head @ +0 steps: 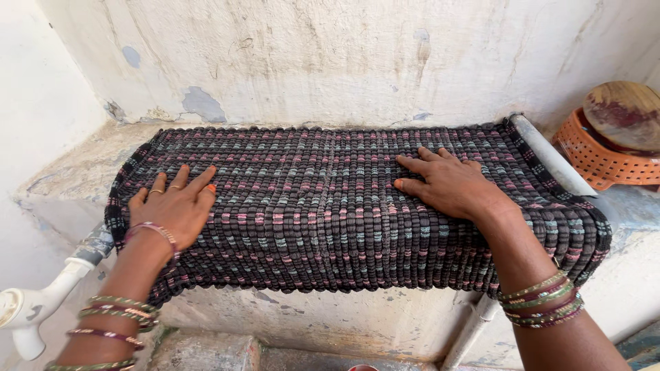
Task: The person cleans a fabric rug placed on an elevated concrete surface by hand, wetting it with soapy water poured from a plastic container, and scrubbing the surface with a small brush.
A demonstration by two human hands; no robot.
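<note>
A woven mat, dark with pink and pale green flecks, is lying spread across a rough stone ledge set against a stained, flaking plaster wall; its front edge is hanging over the ledge's face. The left hand is resting flat on the mat's left part, fingers extended and slightly spread, gripping nothing. The right hand is pressing flat on the mat right of centre, fingers pointing left, likewise open and holding nothing.

Surrounding items: a white pipe is running along the mat's right edge, just beside it. An orange perforated basket is sitting near the right frame edge, with a round wooden board leaning on top (both are being cut off by the frame). A white tap fitting is projecting at lower left, below the ledge; another pale pipe is descending beneath the mat.

Bangles are circling both wrists. The ledge surface under the mat is hidden. A small red object at the bottom edge is too cropped to identify.
</note>
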